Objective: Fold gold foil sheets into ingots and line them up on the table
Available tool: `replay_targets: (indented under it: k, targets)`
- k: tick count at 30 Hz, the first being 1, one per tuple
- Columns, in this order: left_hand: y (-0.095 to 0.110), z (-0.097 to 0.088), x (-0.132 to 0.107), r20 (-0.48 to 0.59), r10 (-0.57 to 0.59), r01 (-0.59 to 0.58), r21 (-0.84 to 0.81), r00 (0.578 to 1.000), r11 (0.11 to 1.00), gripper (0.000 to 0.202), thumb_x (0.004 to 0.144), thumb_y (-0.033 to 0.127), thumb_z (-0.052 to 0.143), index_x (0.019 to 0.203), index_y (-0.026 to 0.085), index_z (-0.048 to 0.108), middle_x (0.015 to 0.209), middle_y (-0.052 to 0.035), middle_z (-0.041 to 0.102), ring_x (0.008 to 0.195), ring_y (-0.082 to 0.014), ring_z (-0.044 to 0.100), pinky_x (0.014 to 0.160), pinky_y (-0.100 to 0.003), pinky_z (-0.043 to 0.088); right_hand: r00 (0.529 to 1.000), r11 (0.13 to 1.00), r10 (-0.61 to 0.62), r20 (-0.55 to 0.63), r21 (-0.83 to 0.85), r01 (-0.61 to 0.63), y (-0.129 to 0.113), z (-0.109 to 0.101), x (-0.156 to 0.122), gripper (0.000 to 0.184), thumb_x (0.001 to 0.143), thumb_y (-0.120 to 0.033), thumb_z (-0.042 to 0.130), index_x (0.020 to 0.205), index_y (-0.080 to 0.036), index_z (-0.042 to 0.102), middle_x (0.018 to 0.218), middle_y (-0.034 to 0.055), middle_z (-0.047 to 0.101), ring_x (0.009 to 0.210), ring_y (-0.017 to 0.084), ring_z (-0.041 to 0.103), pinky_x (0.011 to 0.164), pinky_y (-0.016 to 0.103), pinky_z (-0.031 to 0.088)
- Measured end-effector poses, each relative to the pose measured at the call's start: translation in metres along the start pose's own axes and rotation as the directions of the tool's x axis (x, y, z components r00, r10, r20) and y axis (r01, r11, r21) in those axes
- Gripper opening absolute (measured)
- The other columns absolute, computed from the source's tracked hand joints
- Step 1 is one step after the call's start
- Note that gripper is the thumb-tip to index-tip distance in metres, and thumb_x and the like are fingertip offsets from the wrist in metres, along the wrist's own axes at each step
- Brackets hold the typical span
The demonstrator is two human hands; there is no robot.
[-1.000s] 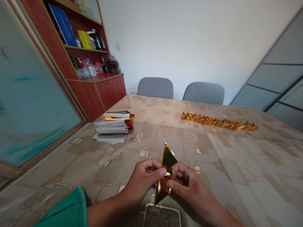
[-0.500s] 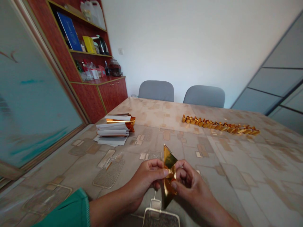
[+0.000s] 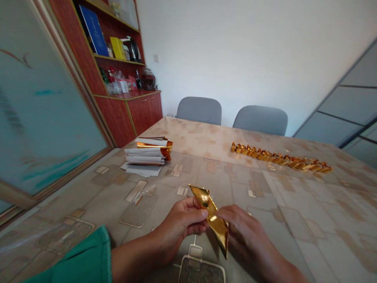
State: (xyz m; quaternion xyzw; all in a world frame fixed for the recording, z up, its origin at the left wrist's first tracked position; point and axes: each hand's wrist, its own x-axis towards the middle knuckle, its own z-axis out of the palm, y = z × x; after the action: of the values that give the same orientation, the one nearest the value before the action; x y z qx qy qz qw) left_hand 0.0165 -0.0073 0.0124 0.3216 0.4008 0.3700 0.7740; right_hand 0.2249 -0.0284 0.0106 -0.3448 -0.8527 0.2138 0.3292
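Observation:
A folded piece of gold foil paper (image 3: pixel 217 225), pointed at both ends, is held slantwise above the table. My left hand (image 3: pixel 188 215) pinches it near the middle, thumb on top and fingers underneath. At its right edge, my right hand (image 3: pixel 246 228) grips the paper with bent fingers; the thumb and some fingertips are hidden. To the left lies a stack of folded papers (image 3: pixel 144 159), white on one side and gold on the other. Farther right, a row of folded gold paper pieces (image 3: pixel 279 158) runs across the table, each tucked against its neighbour.
A patterned cloth covers the table (image 3: pixel 176 177). Behind its far edge stand two grey chairs (image 3: pixel 198 110) (image 3: pixel 260 120). A red cabinet (image 3: pixel 129 114) with shelves of household items is at the far left, beside a frosted glass door (image 3: pixel 50 118).
The gold foil paper has turned, its upper tip swinging left and its lower tip right. My right hand has shifted its hold, its thumb now out of sight. The camera view has moved slightly.

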Motion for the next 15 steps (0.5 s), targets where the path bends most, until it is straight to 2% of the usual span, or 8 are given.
replay_targets:
  k: [4,8,12,15]
  targets:
    - [-0.002,0.002,-0.003,0.017,-0.003,0.002,0.025,1.0,1.0,0.042,0.065,0.036,0.087,0.09,0.011,0.066,0.079,-0.0019,0.067,0.067,-0.0083,0.059,0.066,-0.021,0.047,0.984,0.97,-0.171,-0.054,-0.185,0.159,-0.002,0.002,0.001,0.02,0.098,-0.011,0.057,0.112,-0.023,0.064,0.095,0.0041,0.066,0.083,0.018,0.06,0.068,0.028,0.049]
    - [-0.003,0.003,-0.004,0.0,-0.002,0.002,0.003,1.0,1.0,0.048,0.062,0.04,0.089,0.093,0.012,0.065,0.091,-0.0063,0.073,0.076,-0.0124,0.065,0.073,-0.024,0.051,0.975,0.934,-0.221,-0.018,-0.292,0.206,-0.002,-0.003,0.0,0.021,0.099,-0.013,0.057,0.116,-0.021,0.065,0.096,0.0055,0.067,0.084,0.019,0.059,0.068,0.03,0.049]
    - [-0.003,0.003,-0.005,0.027,-0.014,0.014,0.001,1.0,1.0,0.051,0.063,0.044,0.089,0.094,0.013,0.063,0.09,-0.0077,0.075,0.078,-0.0155,0.069,0.074,-0.027,0.053,0.953,0.881,-0.304,-0.003,-0.382,0.28,0.001,-0.009,0.001,0.021,0.098,-0.012,0.06,0.117,-0.019,0.066,0.094,0.0059,0.069,0.083,0.018,0.057,0.07,0.03,0.05]
    - [-0.004,0.002,-0.003,-0.005,-0.008,0.008,0.027,1.0,1.0,0.053,0.061,0.045,0.091,0.094,0.014,0.063,0.088,-0.0082,0.076,0.076,-0.0155,0.07,0.071,-0.025,0.053,0.944,0.871,-0.329,0.018,-0.382,0.31,0.002,-0.011,0.004,0.021,0.1,-0.015,0.057,0.118,-0.019,0.067,0.093,0.007,0.07,0.083,0.019,0.057,0.071,0.031,0.05]
